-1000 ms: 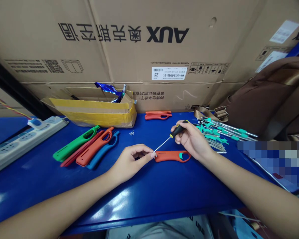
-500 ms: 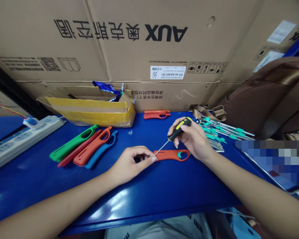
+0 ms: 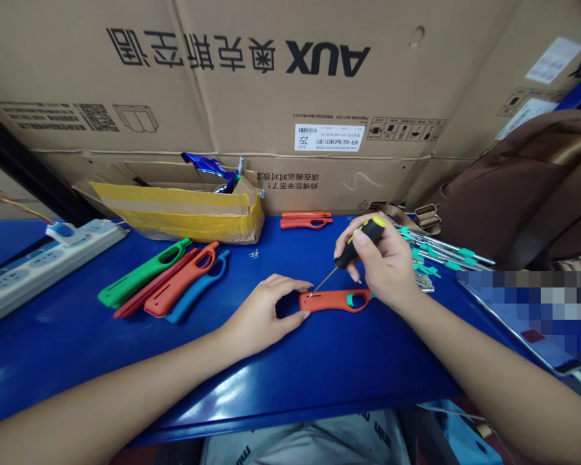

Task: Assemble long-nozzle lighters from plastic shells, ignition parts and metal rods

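Observation:
An orange plastic handle with a teal trigger lies flat on the blue table. My left hand pinches its left end between thumb and fingers. My right hand is closed round a black-and-yellow screwdriver, held steeply. The thin shaft points down-left, and its tip touches the handle's left end beside my left fingertips.
Green, red, orange and blue handles lie at the left, with two orange ones at the back. Teal-and-metal parts are piled at the right by a brown bag. A taped cardboard tray, power strip and small screws sit nearby.
My right hand has raised the screwdriver to a steeper angle and set its tip on the handle's left end. My left fingers have moved from the shaft tip to gripping the handle.

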`<state>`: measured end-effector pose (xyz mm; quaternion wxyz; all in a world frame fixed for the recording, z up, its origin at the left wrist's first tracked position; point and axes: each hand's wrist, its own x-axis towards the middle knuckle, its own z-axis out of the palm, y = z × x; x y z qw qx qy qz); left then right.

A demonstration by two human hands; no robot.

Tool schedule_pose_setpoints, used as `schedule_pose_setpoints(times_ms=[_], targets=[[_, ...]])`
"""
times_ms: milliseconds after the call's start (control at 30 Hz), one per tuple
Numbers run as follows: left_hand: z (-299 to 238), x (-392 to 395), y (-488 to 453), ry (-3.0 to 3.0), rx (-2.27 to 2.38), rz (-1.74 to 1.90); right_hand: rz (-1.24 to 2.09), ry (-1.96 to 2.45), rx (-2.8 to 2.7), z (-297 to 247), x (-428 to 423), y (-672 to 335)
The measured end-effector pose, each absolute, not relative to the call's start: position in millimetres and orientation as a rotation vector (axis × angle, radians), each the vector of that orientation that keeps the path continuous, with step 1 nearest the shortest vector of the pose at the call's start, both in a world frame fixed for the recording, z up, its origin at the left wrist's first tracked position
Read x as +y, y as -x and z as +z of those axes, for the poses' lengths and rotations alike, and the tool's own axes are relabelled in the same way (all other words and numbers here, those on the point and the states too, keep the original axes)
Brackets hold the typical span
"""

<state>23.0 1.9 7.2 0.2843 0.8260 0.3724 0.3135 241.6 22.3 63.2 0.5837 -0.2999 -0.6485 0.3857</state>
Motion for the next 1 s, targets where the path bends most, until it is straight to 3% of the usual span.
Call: schedule_pose_setpoints(times_ms=[1000], targets=[[6.1,1.1,-19.3,-2.278,0.865,0.777,0.876,0.705,-1.559,45.0,14.6,-229.8]])
